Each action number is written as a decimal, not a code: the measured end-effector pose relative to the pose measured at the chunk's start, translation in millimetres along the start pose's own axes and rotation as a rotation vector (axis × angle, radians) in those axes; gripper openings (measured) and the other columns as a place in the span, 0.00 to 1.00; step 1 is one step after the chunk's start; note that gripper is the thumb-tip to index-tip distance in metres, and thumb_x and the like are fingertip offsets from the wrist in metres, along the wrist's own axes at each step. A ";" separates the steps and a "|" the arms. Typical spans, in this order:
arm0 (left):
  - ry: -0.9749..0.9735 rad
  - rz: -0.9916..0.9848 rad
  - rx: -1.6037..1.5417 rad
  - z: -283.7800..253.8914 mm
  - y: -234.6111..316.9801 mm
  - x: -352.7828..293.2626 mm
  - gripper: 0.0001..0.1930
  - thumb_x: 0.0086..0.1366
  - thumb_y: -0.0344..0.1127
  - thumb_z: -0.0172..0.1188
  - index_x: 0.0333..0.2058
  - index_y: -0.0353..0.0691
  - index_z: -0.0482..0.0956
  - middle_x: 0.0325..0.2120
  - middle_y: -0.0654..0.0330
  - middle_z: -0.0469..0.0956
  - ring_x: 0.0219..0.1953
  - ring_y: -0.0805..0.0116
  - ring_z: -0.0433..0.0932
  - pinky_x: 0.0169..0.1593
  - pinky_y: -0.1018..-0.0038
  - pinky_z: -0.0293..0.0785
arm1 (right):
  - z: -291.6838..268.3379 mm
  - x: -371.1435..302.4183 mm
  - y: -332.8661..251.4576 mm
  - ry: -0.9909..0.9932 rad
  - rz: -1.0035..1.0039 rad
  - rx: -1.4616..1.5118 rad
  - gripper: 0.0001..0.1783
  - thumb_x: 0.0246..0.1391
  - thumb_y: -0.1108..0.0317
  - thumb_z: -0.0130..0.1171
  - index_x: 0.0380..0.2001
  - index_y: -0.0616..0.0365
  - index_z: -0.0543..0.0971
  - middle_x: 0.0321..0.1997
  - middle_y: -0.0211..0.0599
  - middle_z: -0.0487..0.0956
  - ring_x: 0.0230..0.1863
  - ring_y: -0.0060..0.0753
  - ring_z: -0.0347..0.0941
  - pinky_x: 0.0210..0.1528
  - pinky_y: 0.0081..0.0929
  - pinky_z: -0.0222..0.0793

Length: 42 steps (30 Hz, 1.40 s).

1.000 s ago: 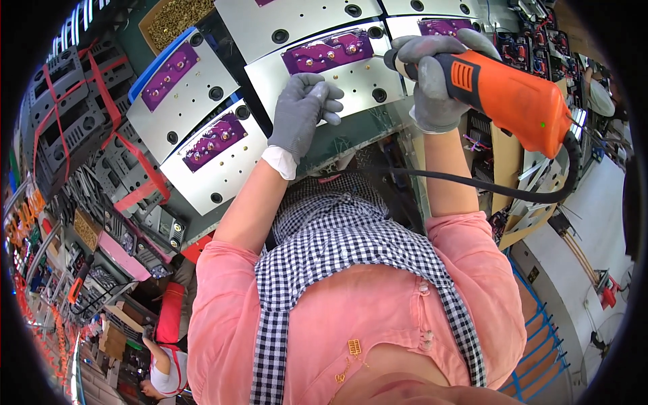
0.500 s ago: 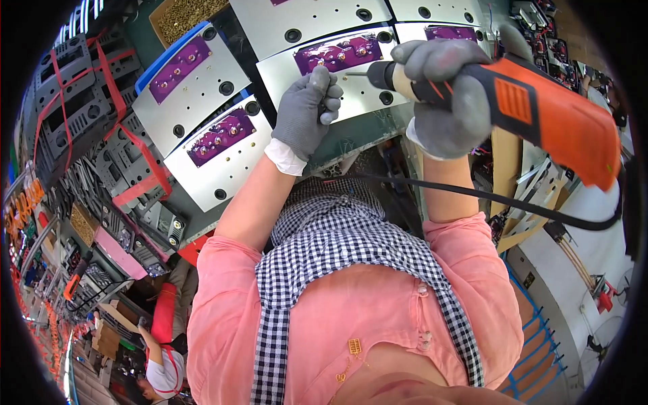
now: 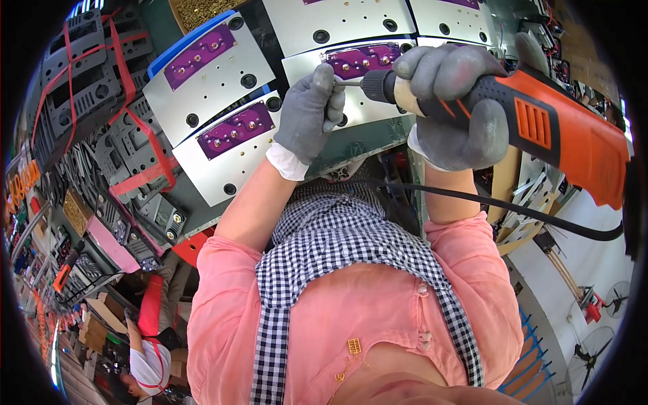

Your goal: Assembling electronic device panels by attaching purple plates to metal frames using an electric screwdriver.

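Observation:
My right hand, in a grey glove, is wrapped round an orange and black power drill held sideways, its bit pointing left. My left hand, also gloved in grey, is closed in a pinch right at the tip of the bit. Whatever sits between those fingers is too small or hidden to name. Both hands are over a silver metal panel with a purple circuit board on it. Part of that panel is hidden behind the hands and drill.
Left of my hands lie more silver panels with purple boards. Grey metal frames tied with red straps are stacked further left. A box of small brass-coloured parts stands at the back. The black cord hangs across my right forearm. Another person is at lower left.
The bit tip has come from just apart to the fingertips of my left hand. Against the panels, both hands have shifted slightly left. The view has turned a little.

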<state>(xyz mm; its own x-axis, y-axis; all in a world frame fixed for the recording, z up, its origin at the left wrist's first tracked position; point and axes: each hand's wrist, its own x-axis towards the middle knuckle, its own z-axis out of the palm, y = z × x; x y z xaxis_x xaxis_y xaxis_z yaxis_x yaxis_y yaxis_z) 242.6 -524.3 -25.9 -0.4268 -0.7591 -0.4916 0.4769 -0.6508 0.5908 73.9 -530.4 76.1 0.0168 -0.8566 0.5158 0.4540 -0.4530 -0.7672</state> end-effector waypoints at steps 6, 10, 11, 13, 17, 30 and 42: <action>0.176 -0.099 -0.009 -0.2 2.9 -1.3 0.18 0.72 0.37 0.46 0.53 0.28 0.69 0.33 0.59 0.72 0.29 0.72 0.71 0.33 0.76 0.73 | 10.7 2.6 38.2 0.150 -0.131 -0.141 0.07 0.46 0.85 0.50 0.30 0.66 0.74 0.27 0.41 0.78 0.36 0.38 0.79 0.43 0.35 0.77; 0.028 -0.121 0.018 -15.6 0.2 -15.8 0.16 0.70 0.27 0.42 0.53 0.28 0.68 0.40 0.52 0.75 0.37 0.67 0.78 0.37 0.75 0.77 | 7.3 -1.7 66.6 0.223 -0.003 -0.258 0.05 0.46 0.84 0.53 0.28 0.65 0.75 0.26 0.39 0.78 0.33 0.34 0.79 0.41 0.30 0.78; 0.030 -0.122 0.051 -15.4 2.3 -18.3 0.15 0.70 0.26 0.42 0.52 0.28 0.68 0.41 0.51 0.75 0.36 0.66 0.78 0.38 0.74 0.78 | 3.0 -2.5 70.1 0.184 -0.017 -0.340 0.18 0.49 0.80 0.54 0.44 0.62 0.65 0.28 0.41 0.79 0.32 0.39 0.79 0.41 0.37 0.78; 0.036 -0.097 0.075 -15.9 4.4 -21.3 0.15 0.70 0.26 0.43 0.52 0.29 0.68 0.40 0.49 0.76 0.35 0.66 0.79 0.39 0.73 0.79 | -7.4 -1.0 75.5 0.087 -0.085 -0.442 0.34 0.51 0.76 0.55 0.60 0.60 0.55 0.30 0.43 0.78 0.32 0.43 0.79 0.42 0.46 0.79; 0.067 -0.098 0.048 -14.7 8.9 -22.2 0.14 0.69 0.26 0.46 0.52 0.29 0.68 0.40 0.49 0.76 0.36 0.66 0.80 0.39 0.74 0.79 | -7.2 -4.5 85.0 0.091 -0.135 -0.313 0.34 0.52 0.76 0.57 0.60 0.58 0.55 0.31 0.44 0.78 0.32 0.43 0.78 0.42 0.45 0.79; 0.181 -0.086 0.232 -29.4 25.7 -22.5 0.07 0.66 0.32 0.57 0.38 0.33 0.75 0.27 0.55 0.79 0.20 0.76 0.75 0.19 0.84 0.70 | 0.7 -7.3 80.0 0.107 -0.206 -0.301 0.40 0.47 0.79 0.61 0.61 0.62 0.54 0.31 0.45 0.81 0.34 0.39 0.80 0.44 0.39 0.78; 0.174 -0.081 0.128 -33.3 27.8 -23.4 0.07 0.66 0.30 0.57 0.39 0.33 0.76 0.31 0.56 0.80 0.25 0.77 0.76 0.22 0.86 0.70 | -0.1 -8.3 92.6 0.066 -0.204 -0.303 0.36 0.46 0.83 0.56 0.59 0.60 0.55 0.30 0.44 0.79 0.32 0.38 0.80 0.43 0.42 0.79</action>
<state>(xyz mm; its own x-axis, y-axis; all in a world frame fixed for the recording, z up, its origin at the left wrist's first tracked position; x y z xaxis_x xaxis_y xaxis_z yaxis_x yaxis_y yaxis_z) 291.4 -525.3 -19.3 -0.3154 -0.7031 -0.6373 0.3404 -0.7108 0.6156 115.7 -565.3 0.8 -0.1087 -0.7505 0.6518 0.1577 -0.6604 -0.7341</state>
